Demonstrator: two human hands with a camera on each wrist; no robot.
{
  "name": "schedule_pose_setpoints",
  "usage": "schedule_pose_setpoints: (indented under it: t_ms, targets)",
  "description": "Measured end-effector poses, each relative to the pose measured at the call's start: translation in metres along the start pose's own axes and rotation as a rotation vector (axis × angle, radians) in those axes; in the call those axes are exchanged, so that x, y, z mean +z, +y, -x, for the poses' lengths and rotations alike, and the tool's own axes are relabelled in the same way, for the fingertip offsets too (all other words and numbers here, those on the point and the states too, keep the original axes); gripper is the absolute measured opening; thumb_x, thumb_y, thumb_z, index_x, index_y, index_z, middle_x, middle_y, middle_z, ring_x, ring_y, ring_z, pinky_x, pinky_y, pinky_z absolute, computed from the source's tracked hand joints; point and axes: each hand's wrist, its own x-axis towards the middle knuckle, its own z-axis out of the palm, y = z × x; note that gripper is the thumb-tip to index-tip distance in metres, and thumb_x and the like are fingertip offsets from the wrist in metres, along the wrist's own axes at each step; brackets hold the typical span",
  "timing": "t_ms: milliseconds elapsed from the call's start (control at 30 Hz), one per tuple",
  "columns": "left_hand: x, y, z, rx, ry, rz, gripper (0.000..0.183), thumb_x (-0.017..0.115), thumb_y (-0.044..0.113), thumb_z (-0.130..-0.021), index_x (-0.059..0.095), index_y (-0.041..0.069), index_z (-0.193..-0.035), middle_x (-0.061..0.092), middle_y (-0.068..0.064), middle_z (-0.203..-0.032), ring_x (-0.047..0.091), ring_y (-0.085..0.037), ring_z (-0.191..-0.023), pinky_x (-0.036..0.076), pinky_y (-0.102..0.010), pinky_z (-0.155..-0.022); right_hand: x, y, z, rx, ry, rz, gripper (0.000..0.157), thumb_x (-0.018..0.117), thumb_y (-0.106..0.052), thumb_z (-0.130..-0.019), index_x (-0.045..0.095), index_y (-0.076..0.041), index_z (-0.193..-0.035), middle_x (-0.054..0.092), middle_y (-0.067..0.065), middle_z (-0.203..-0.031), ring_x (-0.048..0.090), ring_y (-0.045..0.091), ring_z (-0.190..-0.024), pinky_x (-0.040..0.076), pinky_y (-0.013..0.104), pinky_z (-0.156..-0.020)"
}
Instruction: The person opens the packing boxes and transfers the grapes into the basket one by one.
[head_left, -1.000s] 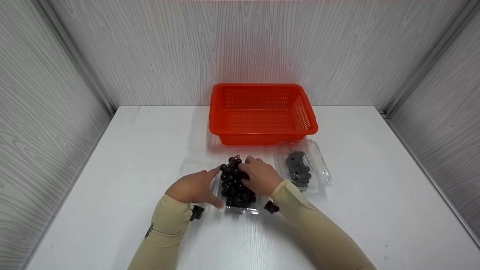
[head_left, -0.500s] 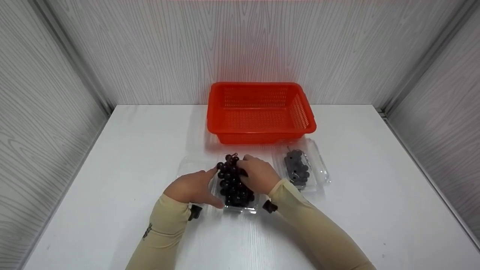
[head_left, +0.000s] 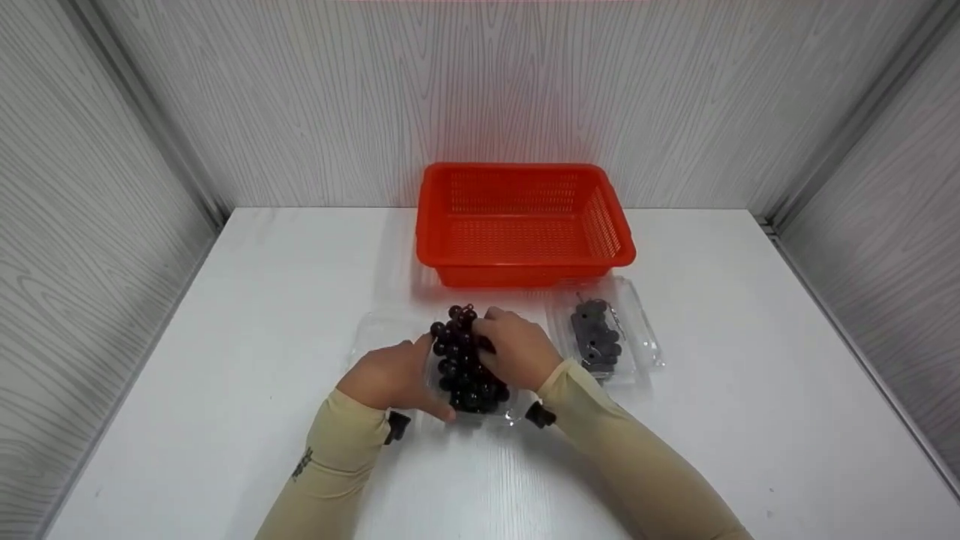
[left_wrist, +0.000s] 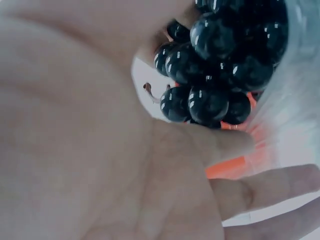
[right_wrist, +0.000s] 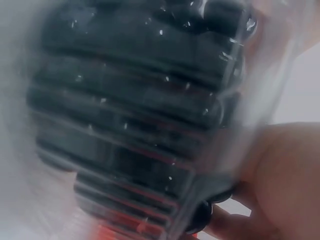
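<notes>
While the right hand [head_left: 517,349] grips the right side of a bunch of black grapes [head_left: 450,364] with bent fingers, the left hand [head_left: 397,379] spreads along the bunch's left side, its thumb set well apart from the other fingers. The grapes are in a clear plastic container [head_left: 495,418] in front of the person, stem end toward a red basket [head_left: 525,273]. In the left wrist view, the left hand's fingers stretch out fairly straight beside the round grapes, and a thin brown stem [left_wrist: 148,88] shows near them; how firmly this hand bears on the container, I cannot tell. From the right wrist, the bunch is seen blurred through the clear plastic, with the right hand's fingers partly hidden behind it. Beneath and behind the left hand lies a clear plastic flap [head_left: 379,326] on the white table [head_left: 300,300]. To the right, well apart from the black grapes, a second clear container [head_left: 646,337] holds a greyish bunch [head_left: 596,337], near the basket's right front corner. Pale yellow sleeves [head_left: 637,457] cover both forearms
</notes>
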Motion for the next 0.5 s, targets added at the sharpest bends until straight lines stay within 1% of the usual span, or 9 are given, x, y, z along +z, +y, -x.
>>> schedule_pose_setpoints:
  t_ms: [167, 300, 400, 500]
  targets:
    - [0.002, 0.0025, -0.0018, -0.041, 0.024, 0.001, 0.119, 0.095, 0.049, -0.068, 0.03, 0.015, -0.162, 0.059, -0.022, -0.143, 0.062, -0.039, -0.121, 0.051, -0.053, -0.102, -0.0001, 0.0008, -0.0012, 0.035, 0.012, -0.026, 0.009, 0.072, -0.009, -0.092, 0.069, -0.009, -0.1, 0.063, 0.007, -0.093, 0.061, 0.024, -0.079, 0.056, 0.042, -0.068]
    - [0.0031, 0.0027, -0.0033, -0.05, 0.033, -0.015, 0.118, 0.094, 0.051, -0.068, 0.032, 0.011, -0.161, 0.058, -0.024, -0.141, 0.062, -0.04, -0.12, 0.052, -0.054, -0.1, 0.0006, 0.0007, -0.0015, 0.052, 0.02, -0.025, 0.01, 0.072, -0.009, -0.093, 0.07, -0.01, -0.102, 0.063, 0.006, -0.095, 0.061, 0.024, -0.081, 0.057, 0.042, -0.069]
    - [0.0032, 0.0029, -0.0034, -0.062, 0.037, -0.016, 0.118, 0.093, 0.052, -0.068, 0.034, 0.007, -0.159, 0.058, -0.025, -0.141, 0.062, -0.04, -0.119, 0.052, -0.054, -0.1, 0.0013, 0.0007, -0.0015, 0.069, 0.031, -0.026, 0.01, 0.073, -0.009, -0.092, 0.07, -0.01, -0.102, 0.063, 0.006, -0.094, 0.061, 0.023, -0.081, 0.057, 0.041, -0.07]
    - [0.0031, 0.003, -0.0039, -0.084, 0.031, -0.008, 0.121, 0.092, 0.053, -0.07, 0.03, 0.005, -0.162, 0.053, -0.029, -0.146, 0.06, -0.043, -0.124, 0.05, -0.055, -0.103, 0.0018, 0.0015, -0.0022, 0.094, 0.05, -0.027, 0.009, 0.073, -0.01, -0.092, 0.07, -0.01, -0.101, 0.063, 0.005, -0.095, 0.06, 0.022, -0.081, 0.057, 0.04, -0.07]
